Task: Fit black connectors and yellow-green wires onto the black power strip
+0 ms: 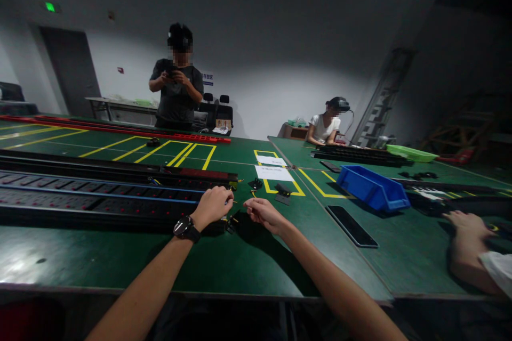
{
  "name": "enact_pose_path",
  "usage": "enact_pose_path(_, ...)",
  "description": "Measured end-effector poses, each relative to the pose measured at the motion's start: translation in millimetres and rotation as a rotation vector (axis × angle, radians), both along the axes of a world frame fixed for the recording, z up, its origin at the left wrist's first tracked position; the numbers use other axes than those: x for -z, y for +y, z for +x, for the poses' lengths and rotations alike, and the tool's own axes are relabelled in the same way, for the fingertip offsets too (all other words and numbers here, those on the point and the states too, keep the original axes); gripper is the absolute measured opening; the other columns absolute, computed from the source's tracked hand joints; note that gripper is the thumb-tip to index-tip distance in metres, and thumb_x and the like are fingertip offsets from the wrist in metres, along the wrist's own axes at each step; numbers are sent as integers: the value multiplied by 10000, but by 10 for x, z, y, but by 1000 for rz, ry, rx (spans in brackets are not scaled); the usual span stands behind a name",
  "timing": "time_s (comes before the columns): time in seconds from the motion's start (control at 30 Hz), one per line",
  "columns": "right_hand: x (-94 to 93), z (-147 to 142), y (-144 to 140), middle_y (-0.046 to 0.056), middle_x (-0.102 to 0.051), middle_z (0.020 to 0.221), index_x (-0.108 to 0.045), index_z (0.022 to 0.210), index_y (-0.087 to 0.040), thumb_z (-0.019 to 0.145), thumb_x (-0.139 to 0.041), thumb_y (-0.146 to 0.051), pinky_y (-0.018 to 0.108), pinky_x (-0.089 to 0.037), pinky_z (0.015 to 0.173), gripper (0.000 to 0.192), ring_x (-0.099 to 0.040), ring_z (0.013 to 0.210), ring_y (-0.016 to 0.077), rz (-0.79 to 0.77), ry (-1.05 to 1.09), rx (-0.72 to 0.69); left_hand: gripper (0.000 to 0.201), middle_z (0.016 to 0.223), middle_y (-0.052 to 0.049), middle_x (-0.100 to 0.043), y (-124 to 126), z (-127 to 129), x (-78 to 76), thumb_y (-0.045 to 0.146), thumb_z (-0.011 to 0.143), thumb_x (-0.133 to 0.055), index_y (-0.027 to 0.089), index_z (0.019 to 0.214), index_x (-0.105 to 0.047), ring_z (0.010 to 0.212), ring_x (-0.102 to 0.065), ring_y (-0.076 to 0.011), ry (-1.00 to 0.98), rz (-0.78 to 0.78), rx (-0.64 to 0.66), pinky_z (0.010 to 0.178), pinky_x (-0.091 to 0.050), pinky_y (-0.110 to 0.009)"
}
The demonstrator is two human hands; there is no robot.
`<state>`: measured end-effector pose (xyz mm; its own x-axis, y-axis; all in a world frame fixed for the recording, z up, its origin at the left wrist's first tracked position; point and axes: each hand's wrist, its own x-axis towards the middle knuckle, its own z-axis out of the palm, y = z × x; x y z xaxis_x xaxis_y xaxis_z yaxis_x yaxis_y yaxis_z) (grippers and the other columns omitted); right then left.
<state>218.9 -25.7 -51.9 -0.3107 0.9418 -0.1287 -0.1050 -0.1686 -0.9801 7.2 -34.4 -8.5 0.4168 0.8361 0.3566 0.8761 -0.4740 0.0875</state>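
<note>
Wires (233, 202), thin and coloured, stick out from the near end of a long black power strip (100, 203) that lies flat on the green table (224, 264), close to its middle. The left hand (212, 206) is curled into a loose fist at that end, its fingertips pinched on the blue strand, and a dark round wristwatch (186, 228) with a matte band sits on its wrist. The right hand (262, 211) hovers just beside it, thumb and forefinger pressed together; what lies between them is too small to make out. Small black plastic parts (232, 222) rest on the table between the two hands.

The strip is a slim rectangular bar with rows of dark reddish sockets and a blue line along its length. More black bars lie parallel behind it, and a red one (120, 129) farther back. The table top is smooth and slightly glossy, marked with yellow tape lines (192, 153). Two white paper sheets (273, 172) carry print too small to read. To the right sit a glossy black phone (352, 225), a blue plastic bin (372, 187) and a shallow green tray (412, 153). Another person's hand (466, 222) rests at the right edge. One person stands (178, 90) and another sits (326, 125) beyond the tables.
</note>
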Motion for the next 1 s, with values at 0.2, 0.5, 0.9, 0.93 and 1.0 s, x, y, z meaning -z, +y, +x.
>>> enact_pose_path(0.2,0,2,-5,-36,-604,632,-699,833,-176,761,-796,-354,193,-335,468,216,-517,501,71,19,-15,-6,198,997,-77,-749,-8,-1,-5,240,959,-541,219,962,-737,967,-661,-236,-10,10,9,854,-471,-335)
enact_pose_path(0.5,8,2,-7,-38,-606,631,-703,839,-175,757,-783,-359,190,-337,464,217,-522,495,71,35,-23,-19,200,980,-63,-759,2,-15,17,252,955,-536,228,947,-734,959,-657,-239,-19,35,17,845,-461,-328)
enact_pose_path(0.9,27,-4,-8,-35,-606,651,-682,863,-173,737,-790,-378,193,-319,466,264,-520,503,72,47,-34,-26,202,973,-63,-758,17,-14,36,268,955,-545,228,947,-743,942,-652,-241,-8,36,-1,828,-449,-335)
enact_pose_path(0.93,32,-9,-2,-38,-602,656,-677,873,-174,732,-786,-386,194,-316,465,277,-516,500,72,53,-38,-21,203,972,-64,-758,21,-15,39,270,955,-546,229,948,-745,943,-652,-241,-5,36,-3,827,-447,-334)
enact_pose_path(1.0,34,6,32,-42,-596,670,-665,906,-178,723,-769,-388,199,-309,461,297,-497,487,72,84,-61,16,204,966,-65,-757,27,-18,45,272,954,-548,229,953,-747,943,-650,-242,-1,33,-7,825,-445,-335)
